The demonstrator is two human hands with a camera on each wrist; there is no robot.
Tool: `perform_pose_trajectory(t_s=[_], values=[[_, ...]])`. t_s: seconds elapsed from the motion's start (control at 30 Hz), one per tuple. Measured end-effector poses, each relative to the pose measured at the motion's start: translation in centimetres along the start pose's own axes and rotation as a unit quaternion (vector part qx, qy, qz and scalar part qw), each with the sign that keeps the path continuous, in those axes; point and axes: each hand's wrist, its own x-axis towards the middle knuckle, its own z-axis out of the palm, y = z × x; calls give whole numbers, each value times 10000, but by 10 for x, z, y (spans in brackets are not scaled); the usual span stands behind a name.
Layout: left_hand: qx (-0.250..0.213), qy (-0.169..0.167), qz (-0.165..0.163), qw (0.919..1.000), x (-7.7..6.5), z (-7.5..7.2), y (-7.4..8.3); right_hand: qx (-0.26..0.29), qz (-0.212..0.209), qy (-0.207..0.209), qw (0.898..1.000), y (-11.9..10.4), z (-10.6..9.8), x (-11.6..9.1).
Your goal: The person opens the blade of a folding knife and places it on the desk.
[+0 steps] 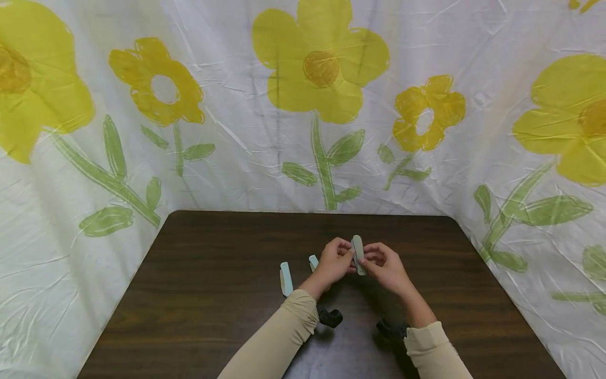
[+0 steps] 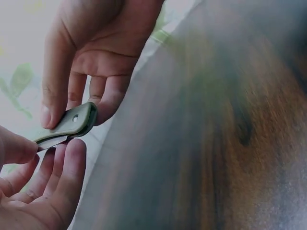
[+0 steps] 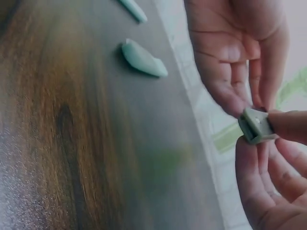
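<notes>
A folding knife [image 1: 358, 251] with a grey-green handle is held between both hands over the table. From the right, my right hand [image 1: 389, 268] grips the handle between thumb and fingers. My left hand [image 1: 333, 263] pinches the knife from the other side. In the left wrist view, a strip of blade [image 2: 52, 142] shows along the handle [image 2: 72, 122], and the left thumb [image 2: 18, 147] presses at its far end. The right wrist view shows the slotted handle end [image 3: 256, 127] between the fingertips.
Two pale blue folding knives lie on the dark wooden table [image 1: 213, 263]: one [image 1: 286, 279] left of my hands, the other [image 1: 313, 262] partly behind my left hand. Black wrist mounts [image 1: 330, 317] hang below the sleeves. A flowered curtain [image 1: 227, 158] surrounds the table's back and sides.
</notes>
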Motion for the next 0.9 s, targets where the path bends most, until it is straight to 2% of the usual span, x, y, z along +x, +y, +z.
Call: perform_pose_trajectory(t_s=[0.23, 0.4, 0.6, 0.9], values=[[-180, -39, 176, 9997, -7, -3, 12, 499, -334, 97, 9981, -9, 4, -6], [-264, 47, 219, 9994, -10, -5, 18, 658, -438, 120, 9968, -13, 6, -8], [-201, -3, 347, 9992, -14, -10, 22, 830, -424, 93, 9956, -18, 9, -12], [-128, -95, 495, 9986, -21, -17, 30, 1041, -754, -10, 9917, -24, 12, -15]])
